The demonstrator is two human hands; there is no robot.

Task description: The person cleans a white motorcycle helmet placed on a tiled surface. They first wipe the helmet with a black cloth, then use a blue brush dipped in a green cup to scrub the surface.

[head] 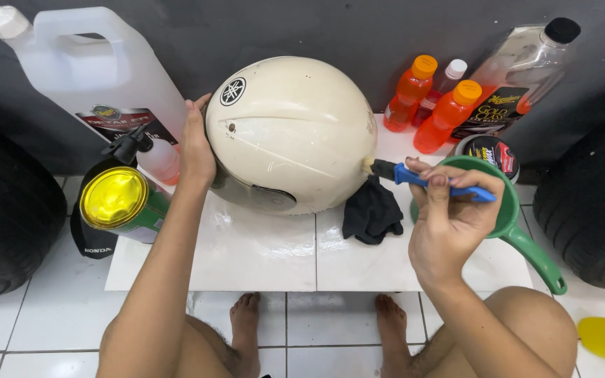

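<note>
Nearest are the person's bare feet [246,318] on the white tiled floor [29,329], at the edge of a raised white tile slab [260,255]. Above them, the right hand [449,220] pinches a blue-handled brush [428,180] between thumb and curled fingers, its bristle tip touching the right side of the cream motorcycle helmet [290,133]. The left hand [196,143] lies spread and pressed flat against the helmet's left side, steadying it on the slab. The step in hand looks like brushing the shell; the next stroke calls for that firm brace and light pressure. A black cloth [371,213] lies just under the brush. A green dipper [509,210] sits behind the right hand, its contents hidden. Left, a yellow-capped can [115,198]; farther back, a large white jug [92,63], two orange-filled bottles [428,105] and a half-full amber bottle [519,70]
</note>
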